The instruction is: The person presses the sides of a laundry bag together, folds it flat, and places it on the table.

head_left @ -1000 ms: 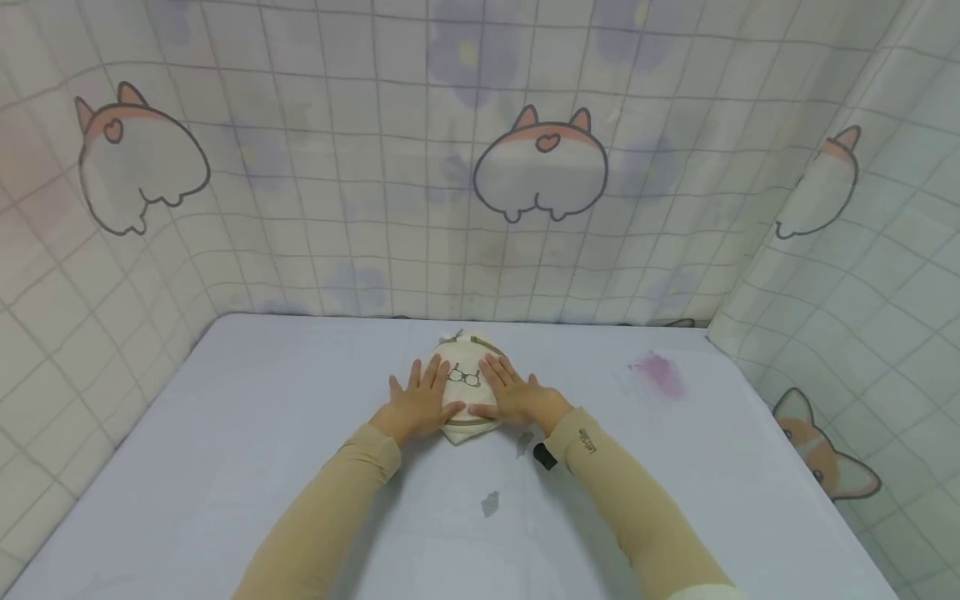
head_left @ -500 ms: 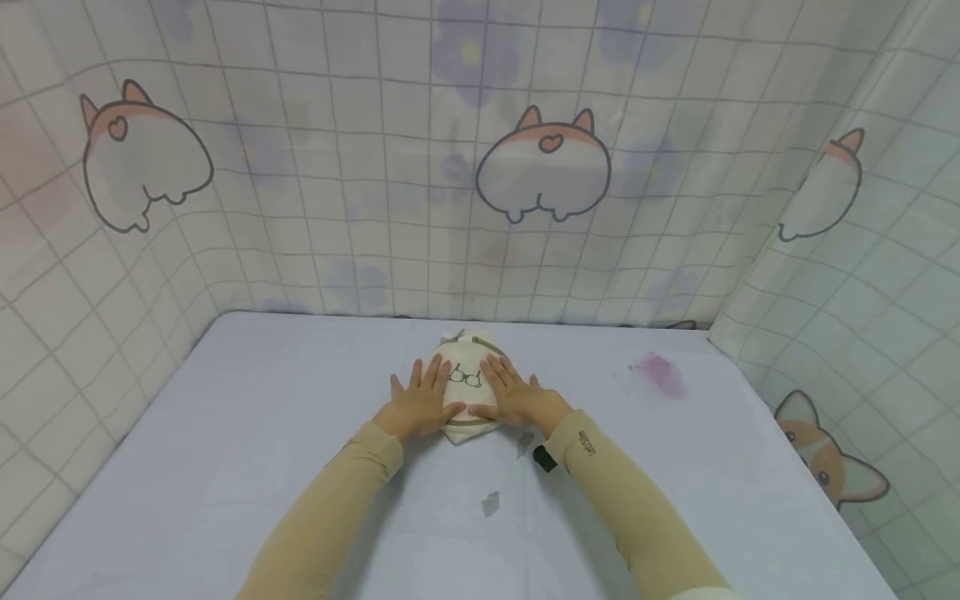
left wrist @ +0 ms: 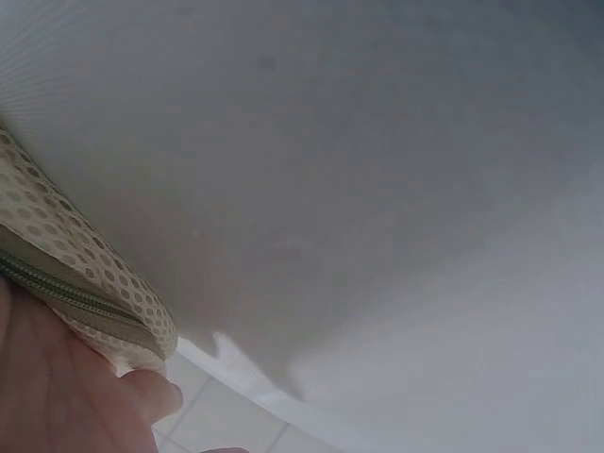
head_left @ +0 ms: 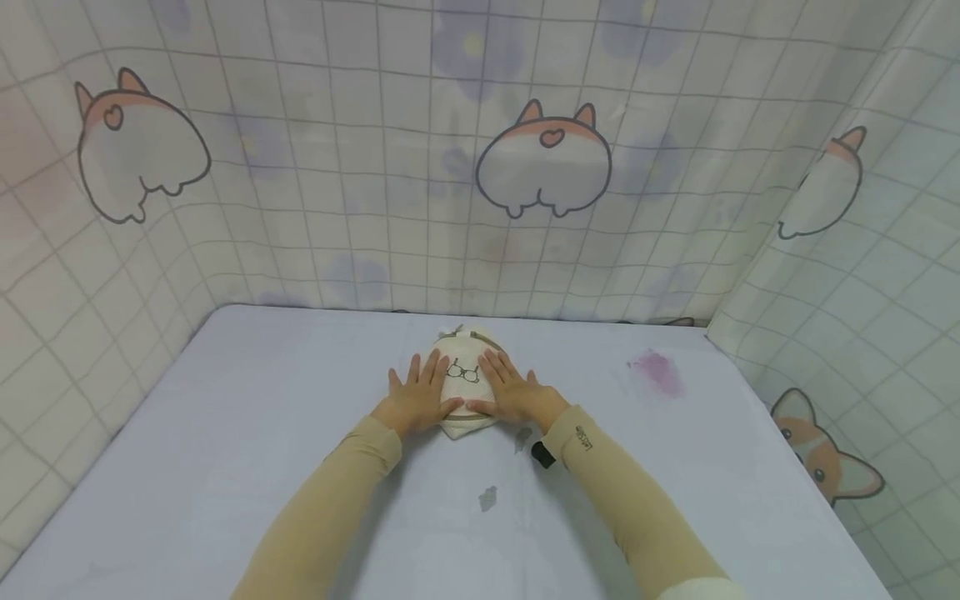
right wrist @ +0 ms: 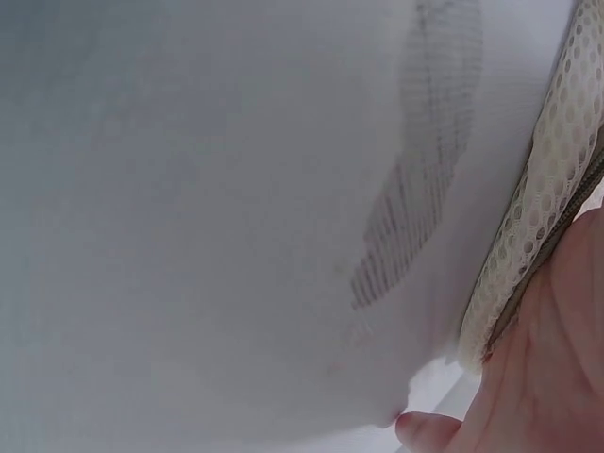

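A small cream mesh laundry bag (head_left: 462,392) lies near the far middle of the table, with a pair of glasses printed on its top and a brown zipper around it. On its left side rests my left hand (head_left: 415,400), fingers spread and straight. My right hand (head_left: 519,395) lies flat on the bag's right side, its thumb pointing in toward the left thumb. The left wrist view shows the honeycomb mesh edge and the zipper (left wrist: 71,293) beside the palm. In the right wrist view the bag's mesh side (right wrist: 557,160) runs along the other palm.
The white table (head_left: 225,467) has a pink stain (head_left: 657,372) at the right and a grey patch (head_left: 488,498) in front of the bag. A small black object (head_left: 543,455) shows at the right cuff. A grid-patterned curtain (head_left: 360,208) closes off the back and sides.
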`<state>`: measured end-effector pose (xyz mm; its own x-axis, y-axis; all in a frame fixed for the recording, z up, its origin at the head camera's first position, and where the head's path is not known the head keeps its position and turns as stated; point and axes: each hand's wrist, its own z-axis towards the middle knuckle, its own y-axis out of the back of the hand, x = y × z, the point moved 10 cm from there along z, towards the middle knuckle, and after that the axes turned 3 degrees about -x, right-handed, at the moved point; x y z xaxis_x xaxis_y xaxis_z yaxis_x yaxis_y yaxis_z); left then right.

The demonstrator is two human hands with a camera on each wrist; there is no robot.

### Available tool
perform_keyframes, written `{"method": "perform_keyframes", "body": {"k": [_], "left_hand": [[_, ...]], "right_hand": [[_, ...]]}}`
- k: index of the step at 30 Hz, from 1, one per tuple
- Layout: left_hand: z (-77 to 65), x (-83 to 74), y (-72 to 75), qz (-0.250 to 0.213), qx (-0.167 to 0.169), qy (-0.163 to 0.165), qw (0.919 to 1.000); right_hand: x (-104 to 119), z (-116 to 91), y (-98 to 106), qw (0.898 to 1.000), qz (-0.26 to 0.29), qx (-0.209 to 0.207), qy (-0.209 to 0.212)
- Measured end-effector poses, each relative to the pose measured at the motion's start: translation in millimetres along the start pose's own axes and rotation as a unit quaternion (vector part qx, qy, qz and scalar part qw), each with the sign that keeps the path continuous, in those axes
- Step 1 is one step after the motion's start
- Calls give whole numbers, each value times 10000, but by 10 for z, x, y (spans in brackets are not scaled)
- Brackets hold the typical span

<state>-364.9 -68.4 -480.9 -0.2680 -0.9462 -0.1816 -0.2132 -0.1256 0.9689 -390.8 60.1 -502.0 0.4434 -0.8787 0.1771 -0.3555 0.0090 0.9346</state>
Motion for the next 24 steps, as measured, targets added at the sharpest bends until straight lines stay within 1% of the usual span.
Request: {"method": "perform_keyframes", "body": {"k": [2, 9, 13, 16, 20, 24], "left_hand": [[17, 6, -11, -18, 23, -3, 10000], [110, 92, -147, 130, 217, 63, 9997], [121, 97, -138, 152, 148, 35, 9998], [89, 76, -89, 150, 98, 12, 9998], [35, 46, -40, 127, 119, 11, 9998], [23, 30, -39, 135, 129, 0, 9998]], "right_hand": [[6, -7, 14, 10000, 9, 2, -2], [11, -11, 8, 10000, 14, 24, 6], [-6, 24, -6, 10000, -41, -22, -2], [-15, 45, -6, 10000, -44, -57, -13], [35, -12, 35, 9999, 77, -116, 62], [45, -49, 46, 9999, 75, -95, 38]]}}
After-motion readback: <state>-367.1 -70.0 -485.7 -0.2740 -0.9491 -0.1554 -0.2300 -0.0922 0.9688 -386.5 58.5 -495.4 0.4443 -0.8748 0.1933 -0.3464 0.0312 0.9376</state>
